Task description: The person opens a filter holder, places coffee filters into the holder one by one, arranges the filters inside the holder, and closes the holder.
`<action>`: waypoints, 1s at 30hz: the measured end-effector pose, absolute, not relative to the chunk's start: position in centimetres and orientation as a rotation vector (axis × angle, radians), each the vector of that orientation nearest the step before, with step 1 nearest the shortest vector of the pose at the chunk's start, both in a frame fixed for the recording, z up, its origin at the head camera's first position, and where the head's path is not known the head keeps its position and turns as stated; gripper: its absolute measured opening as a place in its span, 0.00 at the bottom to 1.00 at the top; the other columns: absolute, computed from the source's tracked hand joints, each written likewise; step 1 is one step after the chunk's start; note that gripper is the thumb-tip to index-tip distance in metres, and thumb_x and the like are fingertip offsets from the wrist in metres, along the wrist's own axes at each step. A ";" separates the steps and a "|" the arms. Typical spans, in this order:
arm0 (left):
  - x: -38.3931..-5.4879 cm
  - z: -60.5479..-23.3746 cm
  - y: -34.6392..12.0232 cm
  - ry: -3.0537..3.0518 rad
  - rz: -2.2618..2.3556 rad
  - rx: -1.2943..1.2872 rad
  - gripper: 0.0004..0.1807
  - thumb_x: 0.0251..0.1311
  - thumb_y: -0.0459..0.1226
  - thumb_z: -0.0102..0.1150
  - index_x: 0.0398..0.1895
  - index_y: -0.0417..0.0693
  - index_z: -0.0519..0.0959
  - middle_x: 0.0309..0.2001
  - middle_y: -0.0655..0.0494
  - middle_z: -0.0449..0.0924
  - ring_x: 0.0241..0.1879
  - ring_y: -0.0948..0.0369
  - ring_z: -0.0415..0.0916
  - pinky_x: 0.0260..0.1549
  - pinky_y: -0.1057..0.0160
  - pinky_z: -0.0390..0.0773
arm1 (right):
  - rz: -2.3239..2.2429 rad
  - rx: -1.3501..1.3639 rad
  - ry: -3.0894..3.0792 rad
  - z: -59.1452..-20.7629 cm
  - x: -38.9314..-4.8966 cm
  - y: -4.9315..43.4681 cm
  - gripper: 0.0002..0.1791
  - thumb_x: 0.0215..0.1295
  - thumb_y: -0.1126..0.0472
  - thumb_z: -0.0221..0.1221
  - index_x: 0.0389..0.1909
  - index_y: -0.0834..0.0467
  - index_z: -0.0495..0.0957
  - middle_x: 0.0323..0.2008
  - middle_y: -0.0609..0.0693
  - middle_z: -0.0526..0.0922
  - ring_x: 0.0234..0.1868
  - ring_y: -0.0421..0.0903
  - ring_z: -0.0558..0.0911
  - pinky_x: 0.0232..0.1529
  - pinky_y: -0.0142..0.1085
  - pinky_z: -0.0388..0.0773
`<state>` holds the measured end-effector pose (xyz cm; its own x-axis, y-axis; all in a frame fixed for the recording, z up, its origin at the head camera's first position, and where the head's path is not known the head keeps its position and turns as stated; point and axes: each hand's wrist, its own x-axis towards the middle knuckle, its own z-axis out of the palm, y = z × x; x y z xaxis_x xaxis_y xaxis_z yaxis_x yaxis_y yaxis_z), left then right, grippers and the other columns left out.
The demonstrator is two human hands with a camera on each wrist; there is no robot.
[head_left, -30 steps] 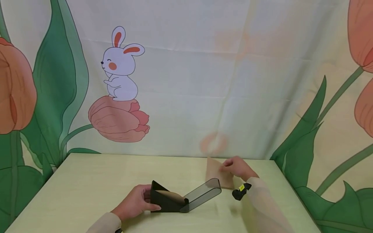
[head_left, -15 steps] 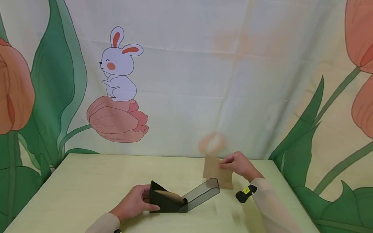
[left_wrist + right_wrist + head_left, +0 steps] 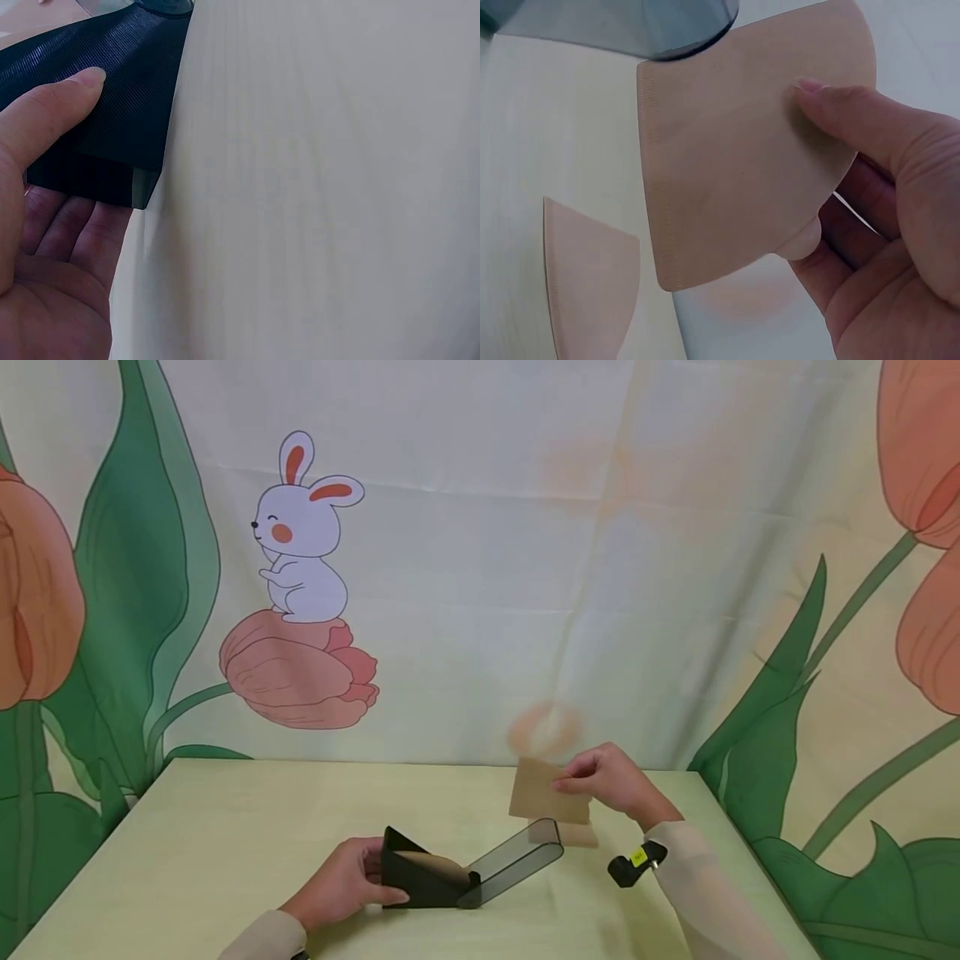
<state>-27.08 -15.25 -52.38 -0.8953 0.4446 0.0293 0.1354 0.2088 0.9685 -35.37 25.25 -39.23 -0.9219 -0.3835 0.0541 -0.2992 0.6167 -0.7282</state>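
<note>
Though half-closed, hands [image 3: 341, 878] [image 3: 617, 783] on holder [image 3: 429, 885], paper [image 3: 727, 165].

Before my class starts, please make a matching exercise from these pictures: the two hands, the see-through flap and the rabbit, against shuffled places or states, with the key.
Column one
1. Left hand
2. Right hand
3. Flap
4. Rabbit

Column two
A. see-through, slanting upward
B. printed on the backdrop
C. pinches brown paper
D. holds the black holder

Pairs: 1-D, 2-C, 3-A, 4-B
</note>
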 end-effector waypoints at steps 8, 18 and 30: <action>-27.1 -52.5 -15.3 2.219 1.751 0.548 0.27 0.51 0.37 0.80 0.54 0.41 0.82 0.49 0.47 0.88 0.47 0.56 0.86 0.45 0.66 0.85 | -1.239 -0.642 2.711 -38.1 -34.8 24.3 0.08 0.59 0.53 0.75 0.32 0.54 0.91 0.33 0.47 0.90 0.35 0.44 0.81 0.40 0.38 0.79; -27.1 -52.4 -15.2 2.220 1.755 0.550 0.27 0.50 0.36 0.80 0.54 0.41 0.82 0.49 0.47 0.88 0.47 0.56 0.86 0.47 0.64 0.85 | -1.287 -0.781 2.678 -36.3 -33.7 22.5 0.06 0.59 0.58 0.74 0.33 0.57 0.91 0.35 0.52 0.91 0.35 0.45 0.85 0.40 0.37 0.83; -27.2 -52.2 -15.2 2.235 1.736 0.548 0.27 0.50 0.37 0.80 0.54 0.41 0.82 0.49 0.48 0.88 0.47 0.57 0.86 0.48 0.62 0.85 | -1.309 -0.854 2.662 -34.9 -32.6 20.7 0.04 0.60 0.59 0.73 0.34 0.54 0.91 0.35 0.49 0.91 0.35 0.44 0.86 0.40 0.36 0.85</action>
<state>-27.20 -15.19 -52.22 -0.8956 0.4441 0.0266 0.1355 0.2154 0.9671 -32.60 20.70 -34.94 -0.8454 -0.5001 0.1876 -0.4539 0.4875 -0.7459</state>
